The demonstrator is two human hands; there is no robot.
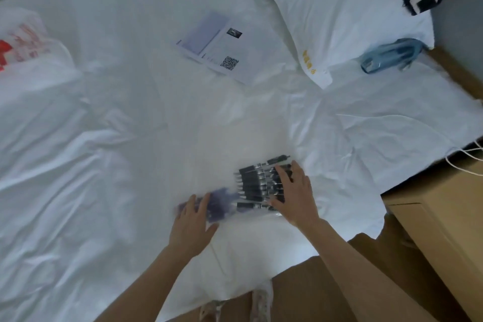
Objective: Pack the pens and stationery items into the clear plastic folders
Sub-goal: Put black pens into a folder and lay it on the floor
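A row of several black pens (pixel 257 181) lies side by side on the white bedsheet (pixel 130 138), seemingly under or inside a clear plastic cover that is hard to make out. My right hand (pixel 294 195) lies flat on the pens' right part, fingers spread and straight. My left hand (pixel 194 219) rests on a blurred bluish-purple bundle (pixel 219 201) at the left end of the pens, fingers extended. A printed sheet or folder with a QR code (pixel 211 46) lies farther back on the bed.
A white pillow (pixel 326 8) sits at the back right, with a blue transparent pouch (pixel 389 56) beside it. A white plastic bag with red print (pixel 23 47) lies at the far left. A wooden cabinet (pixel 444 212) stands right of the bed, with white cables (pixel 467 157) over its edge.
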